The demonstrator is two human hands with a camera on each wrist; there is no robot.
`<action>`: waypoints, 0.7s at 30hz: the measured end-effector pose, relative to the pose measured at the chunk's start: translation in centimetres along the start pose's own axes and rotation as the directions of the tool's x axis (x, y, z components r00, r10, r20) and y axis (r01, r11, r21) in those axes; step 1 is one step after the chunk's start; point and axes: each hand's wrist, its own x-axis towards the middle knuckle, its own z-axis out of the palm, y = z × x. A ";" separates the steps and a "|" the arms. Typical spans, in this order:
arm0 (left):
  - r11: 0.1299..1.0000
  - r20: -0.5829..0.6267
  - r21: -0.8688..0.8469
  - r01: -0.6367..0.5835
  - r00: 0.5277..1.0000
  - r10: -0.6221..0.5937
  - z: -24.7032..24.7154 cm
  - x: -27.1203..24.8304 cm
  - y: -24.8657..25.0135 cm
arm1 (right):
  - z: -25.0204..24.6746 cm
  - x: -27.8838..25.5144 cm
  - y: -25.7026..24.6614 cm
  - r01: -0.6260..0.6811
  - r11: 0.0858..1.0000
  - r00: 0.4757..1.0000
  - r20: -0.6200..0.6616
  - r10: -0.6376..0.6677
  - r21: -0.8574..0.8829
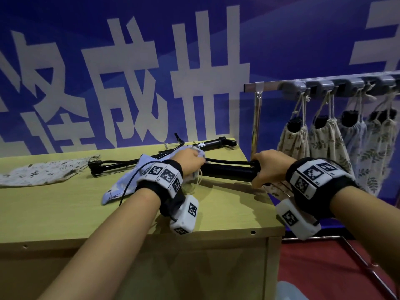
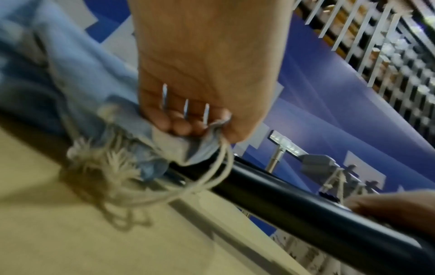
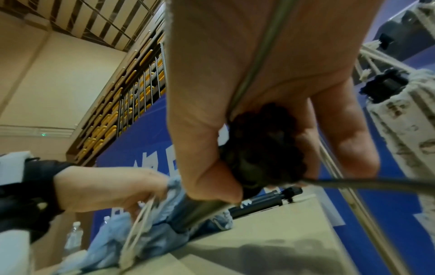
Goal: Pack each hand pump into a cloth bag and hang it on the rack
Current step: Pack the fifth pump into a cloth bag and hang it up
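Hand pump [image 1: 229, 171] lies almost level above the worktop [image 1: 65, 208], its far end already inside the mouth of the pale blue cloth bag [image 1: 127, 180]. My right hand [image 1: 270, 167] is wrapped around the pump's handle end, near the worktop's right edge, which lets me drive the barrel lengthwise into the bag. My left hand [image 1: 188, 161] pinches the bag's rim, fingers curled over bunched fabric; in the left wrist view the drawstring [image 2: 207, 178] loops loosely under the barrel. Holding the rim this way keeps the mouth open and stops the bag sliding off as the pump goes in.

I judge the step in hand to be the sleeving of this pump, with most of the barrel outside the bag. Two more pumps [image 1: 214, 144] lie toward the back of the worktop, one partly hidden by the blue bag, and a floral bag [image 1: 43, 173] lies flat at the left, presumably waiting its turn. The rack [image 1: 324, 83] stands just right of the worktop, with several filled bags [image 1: 320, 137] hanging by their cords from its hooks.
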 end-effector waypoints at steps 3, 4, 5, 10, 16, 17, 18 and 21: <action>0.973 -0.103 -0.216 -0.086 0.993 0.065 -0.6 -1.1 2.8 | -0.5 -0.2 -0.3 -0.003 1.000 1.000 0.000 0.003 0.002; 0.947 -0.108 -0.305 -0.105 0.991 0.075 -0.9 -1.6 4.0 | -0.7 -0.4 -0.4 -0.002 1.000 1.000 0.000 0.002 0.007; 0.898 -0.121 -0.418 -0.136 0.988 0.093 -1.3 -2.1 5.2 | -0.9 -0.5 -0.5 0.001 1.000 1.000 -0.005 -0.001 0.015; 0.934 -0.153 -0.255 -0.251 0.964 0.217 -4.1 -2.1 8.6 | -2.1 -1.8 -0.2 -0.008 0.994 0.998 -0.062 0.015 0.108; 0.848 -0.152 0.524 -0.078 0.971 0.183 -3.4 -2.6 9.2 | -3.2 -3.9 1.6 -0.049 0.952 0.993 -0.085 0.078 0.303; 0.853 -0.154 0.516 -0.076 0.972 0.179 -3.0 -2.8 9.6 | -3.3 -4.2 2.0 -0.056 0.938 0.992 -0.088 0.092 0.341; 0.888 -0.129 0.445 -0.118 0.973 0.193 -2.6 -3.1 10.1 | -3.3 -4.2 2.2 -0.062 0.926 0.990 -0.093 0.103 0.371; 0.929 -0.016 -0.003 -0.371 0.929 0.371 -1.1 -4.6 12.7 | -3.4 -4.4 2.8 -0.062 0.914 0.981 -0.146 0.131 0.400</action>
